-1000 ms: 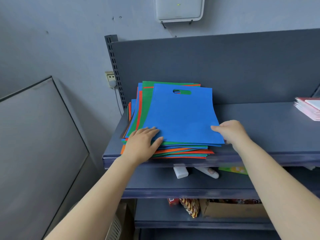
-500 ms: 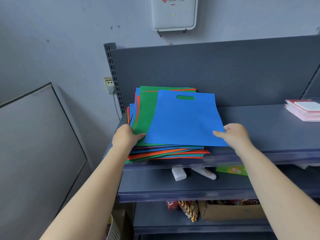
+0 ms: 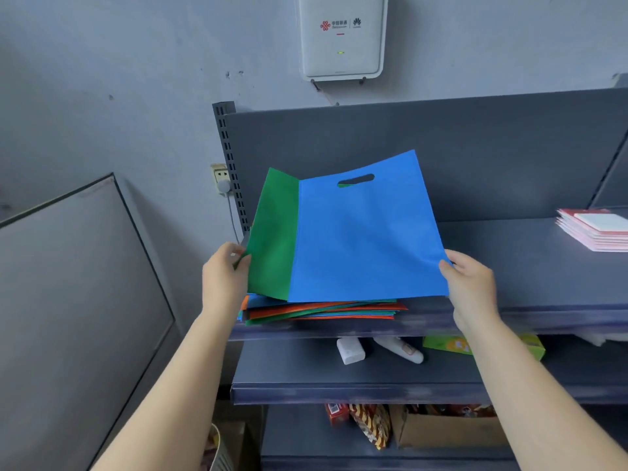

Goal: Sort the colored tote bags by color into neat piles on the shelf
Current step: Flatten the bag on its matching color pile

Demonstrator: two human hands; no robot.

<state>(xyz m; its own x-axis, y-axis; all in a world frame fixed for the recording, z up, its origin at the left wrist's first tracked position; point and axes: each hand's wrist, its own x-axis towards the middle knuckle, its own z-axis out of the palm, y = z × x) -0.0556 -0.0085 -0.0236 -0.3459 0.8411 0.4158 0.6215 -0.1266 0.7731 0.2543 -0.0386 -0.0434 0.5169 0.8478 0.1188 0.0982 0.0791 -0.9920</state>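
A blue tote bag [image 3: 367, 239] with a cut-out handle is lifted and tilted above the pile, and my right hand [image 3: 470, 283] pinches its lower right corner. Partly behind it on the left is a green tote bag [image 3: 272, 236], also raised; my left hand [image 3: 224, 277] pinches its left edge. Below both lies the mixed pile of tote bags [image 3: 323, 311] in orange, green and blue, on the left end of the dark grey shelf [image 3: 543, 266].
A stack of pink and red booklets [image 3: 598, 229] lies at the shelf's right end. The lower shelf [image 3: 339, 385] holds white bottles and a green box. A perforated upright [image 3: 231, 171] and a wall socket stand left of the pile. A white router hangs above.
Both hands have lifted the top blue bag and the green bag under it off the pile. My left hand moved from the pile's left edge up to the green bag's edge.
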